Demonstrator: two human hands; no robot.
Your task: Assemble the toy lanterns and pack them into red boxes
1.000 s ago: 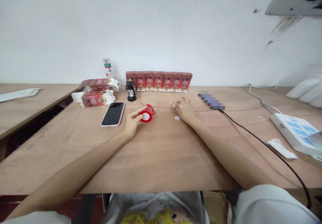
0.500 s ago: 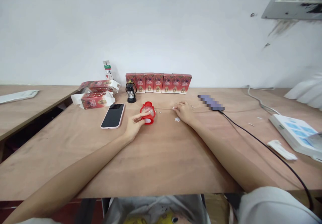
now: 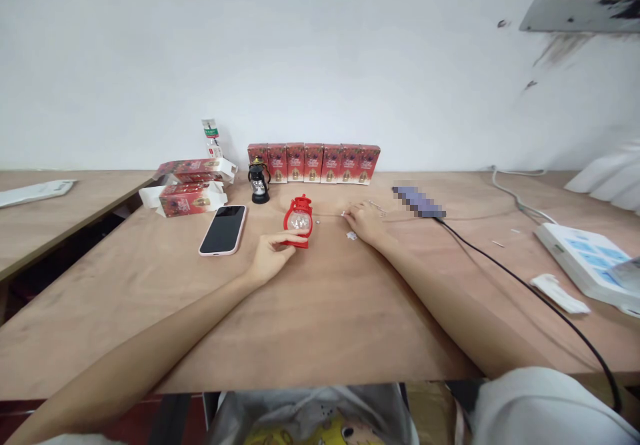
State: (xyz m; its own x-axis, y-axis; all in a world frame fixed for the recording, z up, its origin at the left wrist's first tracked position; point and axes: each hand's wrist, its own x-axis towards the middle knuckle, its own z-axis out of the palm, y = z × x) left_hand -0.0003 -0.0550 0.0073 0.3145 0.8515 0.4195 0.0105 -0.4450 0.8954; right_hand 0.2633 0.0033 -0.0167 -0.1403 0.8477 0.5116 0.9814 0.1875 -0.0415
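A small red toy lantern (image 3: 299,219) stands upright on the wooden table (image 3: 320,311). My left hand (image 3: 273,253) grips it at its base with thumb and fingers. My right hand (image 3: 364,221) rests palm down on the table to the right of the lantern, fingers curled over tiny white bits (image 3: 352,235); whether it holds any of them is hidden. A black toy lantern (image 3: 259,181) stands behind, in front of a row of red boxes (image 3: 314,163).
A phone (image 3: 223,229) lies face up left of my left hand. Opened red boxes (image 3: 190,187) lie at the back left. A black cable (image 3: 520,281) runs across the right side, near a white box (image 3: 585,258) and crumpled white paper (image 3: 559,293).
My left hand has turned the red lantern from lying on its side, base toward me, to standing upright. My right hand has barely moved.
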